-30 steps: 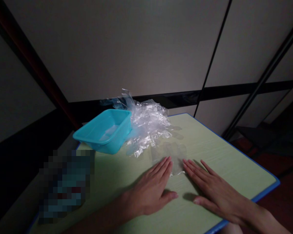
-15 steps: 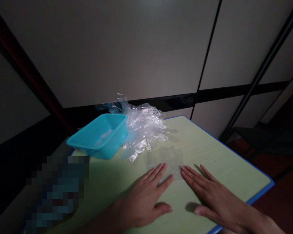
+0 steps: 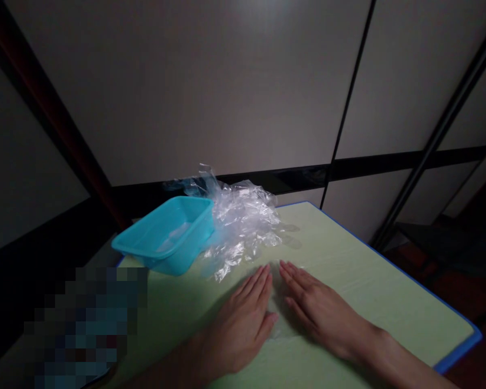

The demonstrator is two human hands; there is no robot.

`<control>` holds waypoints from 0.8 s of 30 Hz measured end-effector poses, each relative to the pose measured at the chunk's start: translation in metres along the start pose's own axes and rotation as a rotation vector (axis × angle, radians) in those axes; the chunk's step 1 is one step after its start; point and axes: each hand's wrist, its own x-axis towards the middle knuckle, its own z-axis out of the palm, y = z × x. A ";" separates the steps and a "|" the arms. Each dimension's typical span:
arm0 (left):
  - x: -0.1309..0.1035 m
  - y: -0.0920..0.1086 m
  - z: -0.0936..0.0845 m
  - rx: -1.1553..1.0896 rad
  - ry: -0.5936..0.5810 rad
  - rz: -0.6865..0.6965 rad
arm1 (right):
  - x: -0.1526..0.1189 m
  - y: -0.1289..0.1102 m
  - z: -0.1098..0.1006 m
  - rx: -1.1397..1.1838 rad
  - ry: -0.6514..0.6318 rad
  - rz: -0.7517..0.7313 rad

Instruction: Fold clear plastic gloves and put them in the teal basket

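Observation:
My left hand (image 3: 245, 321) lies flat, fingers stretched out, on a thin clear plastic sheet (image 3: 281, 316) on the table. Flat beside it, my right hand (image 3: 318, 305) rests on the sheet's right part, its fingertips close to the left hand's. Both hands cover much of the sheet, so its outline is partly hidden. Beyond them sits a crumpled heap of clear plastic (image 3: 245, 216). The heap touches the right side of a turquoise basin (image 3: 194, 235), which has some clear or whitish material inside.
The light green table (image 3: 364, 292) has a blue edge. Pale cabinet panels (image 3: 227, 92) with a black band stand behind it. A pixelated patch covers something at the lower left. A dark seat is at the far right.
My right hand has moved left, closer to my left hand, and now covers part of the sheet. The view has shifted slightly, so the basin and heap appear a little lower.

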 end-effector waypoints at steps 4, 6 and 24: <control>0.002 -0.005 0.005 -0.007 -0.064 -0.057 | 0.016 0.004 0.024 -0.020 0.037 -0.001; 0.001 -0.005 0.005 -0.019 -0.106 -0.084 | 0.015 0.007 0.032 -0.031 0.048 -0.004; -0.004 -0.010 0.015 0.022 -0.062 -0.049 | 0.007 0.011 0.043 -0.088 0.105 0.018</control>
